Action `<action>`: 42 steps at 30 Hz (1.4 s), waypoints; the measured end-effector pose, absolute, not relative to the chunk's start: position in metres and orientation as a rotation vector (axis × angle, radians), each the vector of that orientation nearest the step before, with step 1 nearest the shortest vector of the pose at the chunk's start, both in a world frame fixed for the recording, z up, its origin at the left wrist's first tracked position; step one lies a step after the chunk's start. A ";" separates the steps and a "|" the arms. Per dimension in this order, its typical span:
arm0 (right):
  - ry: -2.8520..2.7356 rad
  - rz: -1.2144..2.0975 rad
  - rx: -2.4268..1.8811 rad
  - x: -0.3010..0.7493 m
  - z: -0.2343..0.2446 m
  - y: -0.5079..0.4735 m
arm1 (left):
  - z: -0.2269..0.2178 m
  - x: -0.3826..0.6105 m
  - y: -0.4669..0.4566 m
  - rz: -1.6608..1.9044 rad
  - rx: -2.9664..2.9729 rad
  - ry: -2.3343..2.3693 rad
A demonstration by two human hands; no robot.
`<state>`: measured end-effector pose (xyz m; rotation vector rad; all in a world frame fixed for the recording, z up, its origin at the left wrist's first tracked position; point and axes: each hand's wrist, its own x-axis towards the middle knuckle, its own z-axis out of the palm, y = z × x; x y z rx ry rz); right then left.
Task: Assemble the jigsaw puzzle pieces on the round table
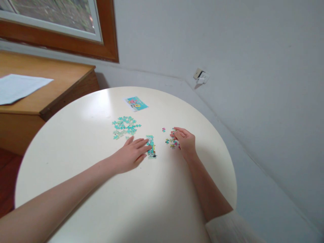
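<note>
My left hand (131, 154) lies flat with its fingers stretched out, fingertips on the left edge of a joined strip of jigsaw puzzle (152, 152). The strip is narrow and upright in view, teal with white and yellow figures. To its right, my right hand (184, 140) is bent over a small pile of multicoloured puzzle pieces (172, 142). Its thumb and fingers are drawn together around a puzzle piece (173, 134), mostly hidden by the fingers. A single pink puzzle piece (163, 129) lies between the strip and that pile, touched by neither hand.
A spread of teal puzzle pieces (125, 125) lies beyond my left hand. Farther back on the round white table (106, 202) is a picture card (136, 103). A wooden desk (68, 72) with paper (21, 87) stands at left; a wall with a socket (201, 77) is behind.
</note>
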<state>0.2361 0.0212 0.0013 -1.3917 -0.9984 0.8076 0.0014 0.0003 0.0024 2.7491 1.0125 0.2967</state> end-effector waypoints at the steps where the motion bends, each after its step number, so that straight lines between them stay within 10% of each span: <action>1: -1.001 0.810 -1.395 0.236 0.001 0.021 | 0.002 0.002 0.000 0.292 2.750 1.013; 42: -1.002 0.786 -1.435 0.235 0.003 0.020 | -0.001 0.001 0.001 0.344 2.744 1.019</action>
